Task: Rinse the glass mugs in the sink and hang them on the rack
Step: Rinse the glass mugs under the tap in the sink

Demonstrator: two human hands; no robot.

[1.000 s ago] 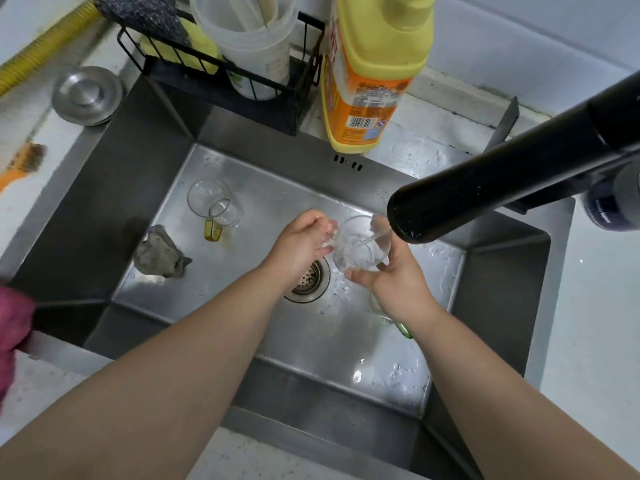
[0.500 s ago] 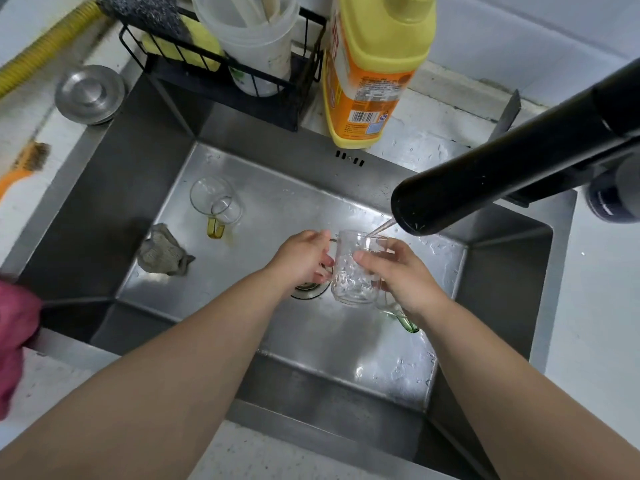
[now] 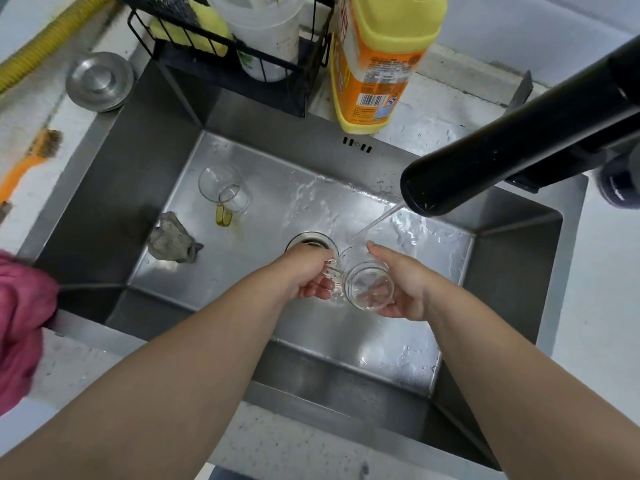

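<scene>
Both your hands are clamped on one mug [image 3: 366,287] over the sink [image 3: 512,258] floor: left hand [image 3: 306,277] pinches its handle side at 9 o'clock, right hand [image 3: 403,284] cups the body from 3, long axis tipped, one round end toward you. The tap [image 3: 485,168] overhangs at 1 o'clock (stream falls just beyond the mug), so lift toward 6, where there's room. Second mug [image 3: 225,192] lies at 10 o'clock, nearer your left; no hanging rack in view.

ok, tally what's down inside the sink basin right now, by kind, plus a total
Glass mugs: 2, one held by the left hand and right hand by the drain, one lying on its side with a yellow handle
Grey rag: 1
Total: 3
</scene>
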